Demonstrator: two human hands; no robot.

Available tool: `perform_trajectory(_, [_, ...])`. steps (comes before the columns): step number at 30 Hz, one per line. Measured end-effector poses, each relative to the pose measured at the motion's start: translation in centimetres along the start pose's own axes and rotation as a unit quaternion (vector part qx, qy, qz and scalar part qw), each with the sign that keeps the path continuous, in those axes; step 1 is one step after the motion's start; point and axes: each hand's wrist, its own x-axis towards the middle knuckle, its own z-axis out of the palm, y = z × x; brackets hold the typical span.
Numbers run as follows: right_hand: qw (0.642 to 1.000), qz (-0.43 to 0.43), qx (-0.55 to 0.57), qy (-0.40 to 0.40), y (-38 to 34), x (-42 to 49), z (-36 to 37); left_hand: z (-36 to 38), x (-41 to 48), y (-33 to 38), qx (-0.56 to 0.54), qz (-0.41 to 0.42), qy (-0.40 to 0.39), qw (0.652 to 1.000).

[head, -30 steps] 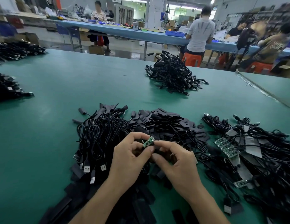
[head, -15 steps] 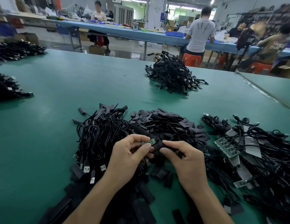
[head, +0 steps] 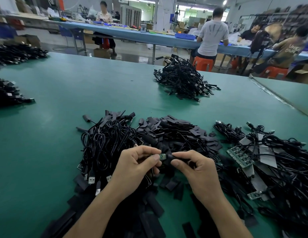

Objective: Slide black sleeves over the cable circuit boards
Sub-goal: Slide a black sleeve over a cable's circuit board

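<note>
The left hand (head: pixel 136 167) pinches 1 small green circuit board (head: pixel 161 156) between thumb and forefinger. The right hand (head: pixel 199 172) pinches 1 flat black sleeve (head: pixel 173 158) in the same way. The sleeve's open end touches the right end of the board. Both parts are held above the green table mat (head: pixel 46 143). A heap of loose black sleeves (head: pixel 175 133) lies just behind the hands. A bundle of black USB cables (head: pixel 105 146) lies to the left. A tangle of black cables with bare boards (head: pixel 278 160) lies to the right.
</note>
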Motion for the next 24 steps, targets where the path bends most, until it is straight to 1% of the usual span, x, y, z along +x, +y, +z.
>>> perform_trajectory(5, [1.000, 0.006, 0.003, -0.015, 0.05, 0.05, 0.00, -0.08, -0.07, 0.22, 0.007, -0.001, -0.003, 1.000])
perform_trajectory(13, [1.000, 0.006, 0.012, -0.015, 0.13, 0.10, -0.01, -0.18, -0.04, 0.39, 0.011, -0.016, -0.012, 1.000])
perform_trajectory(17, [0.999, -0.001, 0.010, -0.030, -0.13, 0.06, 0.06, -0.24, 0.03, 0.34, 0.016, -0.024, -0.015, 0.999])
perform_trajectory(19, [0.999, -0.016, -0.011, -0.036, -0.26, 0.06, -0.01, -0.28, 0.03, 0.32, 0.024, -0.028, -0.020, 0.999])
perform_trajectory(21, [0.997, -0.041, -0.057, -0.036, -0.29, 0.06, -0.16, -0.30, 0.05, 0.31, 0.030, -0.031, -0.027, 0.999])
perform_trajectory(24, [0.992, -0.056, -0.107, -0.044, -0.42, 0.07, -0.34, -0.33, 0.03, 0.26, 0.031, -0.032, -0.032, 0.998])
